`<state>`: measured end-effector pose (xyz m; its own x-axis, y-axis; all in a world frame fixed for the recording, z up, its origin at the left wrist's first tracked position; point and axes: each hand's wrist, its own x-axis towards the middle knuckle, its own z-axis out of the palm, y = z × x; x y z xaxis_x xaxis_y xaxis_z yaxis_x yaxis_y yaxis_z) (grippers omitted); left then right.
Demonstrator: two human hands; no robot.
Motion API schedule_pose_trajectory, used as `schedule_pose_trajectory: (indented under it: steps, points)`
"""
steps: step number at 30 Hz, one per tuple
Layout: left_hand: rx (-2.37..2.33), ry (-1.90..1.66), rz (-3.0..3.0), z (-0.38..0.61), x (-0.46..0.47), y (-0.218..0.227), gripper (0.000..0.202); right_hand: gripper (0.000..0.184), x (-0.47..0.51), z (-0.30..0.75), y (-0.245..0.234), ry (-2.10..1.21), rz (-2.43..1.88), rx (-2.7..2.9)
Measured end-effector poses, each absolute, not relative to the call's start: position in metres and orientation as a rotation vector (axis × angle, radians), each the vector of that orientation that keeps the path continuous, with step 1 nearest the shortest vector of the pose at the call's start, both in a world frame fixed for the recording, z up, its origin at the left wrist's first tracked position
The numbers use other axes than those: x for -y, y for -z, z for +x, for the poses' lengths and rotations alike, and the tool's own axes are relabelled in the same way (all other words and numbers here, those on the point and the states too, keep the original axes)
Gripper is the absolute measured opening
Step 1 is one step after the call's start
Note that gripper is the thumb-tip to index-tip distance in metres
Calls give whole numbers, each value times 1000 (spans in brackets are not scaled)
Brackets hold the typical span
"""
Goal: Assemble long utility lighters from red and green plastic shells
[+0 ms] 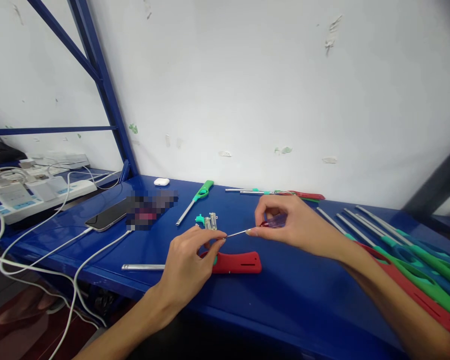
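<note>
My right hand (281, 220) grips a screwdriver with a see-through reddish-purple handle (275, 220) and a thin metal shaft (238, 233) pointing left. The thumb and forefinger of my left hand (195, 250) pinch together at the shaft's tip; whether a small part is between them I cannot make out. Below them a long-necked lighter with a red handle (238, 263) and metal barrel (142, 267) lies on the blue table, partly hidden by my left hand. Just beyond my left fingers are clear small lighter parts (213, 220) and a teal piece (200, 219).
A green lighter (202, 191) lies behind, near a white earbud case (161, 182). More lighters (300, 194) lie along the wall, and several (405, 272) fan out under my right forearm. A phone (110, 215), white cables (75, 280) and a power strip (52, 200) occupy the left.
</note>
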<state>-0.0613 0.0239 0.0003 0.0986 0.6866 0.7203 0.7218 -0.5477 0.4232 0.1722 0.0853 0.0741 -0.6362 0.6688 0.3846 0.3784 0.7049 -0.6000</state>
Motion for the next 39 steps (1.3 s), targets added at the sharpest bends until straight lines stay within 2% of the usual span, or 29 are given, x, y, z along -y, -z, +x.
schedule_pose_trajectory:
  steps: [24,28,30,39]
  points:
    - [1359,1493,-2379,-63,-27,4,17,20,-86,172,-73,-660,-814,2302]
    - [1296,1504,-2397,-62,-27,6,20,45,-85,171,-73,-847,-837,2164]
    - [1271,1509,-2406,-61,-27,7,20,47,-84,169,-73,-814,-818,2107]
    - [1383,1503,-2353,-59,-22,6,20,25,-78,153,-64,-514,-656,2035]
